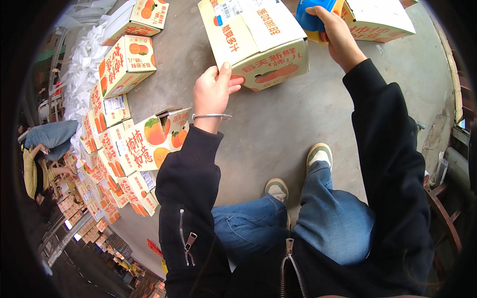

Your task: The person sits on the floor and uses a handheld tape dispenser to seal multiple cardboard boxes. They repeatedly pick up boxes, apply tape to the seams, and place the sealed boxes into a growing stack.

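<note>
A closed cardboard fruit box (257,44) printed with orange persimmons stands in front of me, with a shipping label and tape on its top. My left hand (216,87), a metal bangle at its wrist, touches the near left corner of this box, thumb on the top edge and fingers at the side. My right hand (337,35) grips a blue and orange tape dispenser (315,18) beside the box's right end. The dispenser is partly cut off by the picture's top edge.
Another persimmon box (384,29) stands at the upper right. Many stacked boxes (130,149) fill the left side, one with a raised flap. White plastic strips (84,74) lie heaped behind them. A seated person (41,164) is at the far left. A metal rail (70,238) runs at the lower left.
</note>
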`<action>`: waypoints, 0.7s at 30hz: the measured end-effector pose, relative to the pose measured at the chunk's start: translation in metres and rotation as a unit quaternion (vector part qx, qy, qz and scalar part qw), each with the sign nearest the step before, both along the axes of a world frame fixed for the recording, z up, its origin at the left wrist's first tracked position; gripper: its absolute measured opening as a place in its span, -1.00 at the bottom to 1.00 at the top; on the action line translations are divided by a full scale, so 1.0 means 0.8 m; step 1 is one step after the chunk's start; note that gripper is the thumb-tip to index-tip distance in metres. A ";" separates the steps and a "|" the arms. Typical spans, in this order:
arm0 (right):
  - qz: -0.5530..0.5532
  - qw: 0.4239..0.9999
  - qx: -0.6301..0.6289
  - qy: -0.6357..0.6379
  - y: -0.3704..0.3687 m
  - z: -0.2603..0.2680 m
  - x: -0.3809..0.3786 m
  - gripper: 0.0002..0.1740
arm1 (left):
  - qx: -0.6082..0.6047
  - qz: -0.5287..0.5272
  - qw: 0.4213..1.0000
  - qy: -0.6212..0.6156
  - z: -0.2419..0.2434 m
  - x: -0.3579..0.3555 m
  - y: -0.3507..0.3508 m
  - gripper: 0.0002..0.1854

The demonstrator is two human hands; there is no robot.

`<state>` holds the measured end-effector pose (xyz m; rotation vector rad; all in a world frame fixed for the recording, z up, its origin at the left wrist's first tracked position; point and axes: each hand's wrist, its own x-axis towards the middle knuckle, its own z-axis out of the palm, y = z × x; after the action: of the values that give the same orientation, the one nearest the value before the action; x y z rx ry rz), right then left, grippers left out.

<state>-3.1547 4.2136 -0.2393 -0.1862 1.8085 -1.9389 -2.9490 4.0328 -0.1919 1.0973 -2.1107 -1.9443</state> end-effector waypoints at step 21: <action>0.005 0.985 -0.098 -0.140 0.064 -0.065 0.120 -0.67 | 0.009 -0.088 0.991 -0.104 -0.068 0.057 0.013 -0.34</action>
<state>-3.0587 4.2646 -0.2915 0.0145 1.4350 -2.0218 -2.9033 4.0430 -0.2461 1.2050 -2.3754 -2.0052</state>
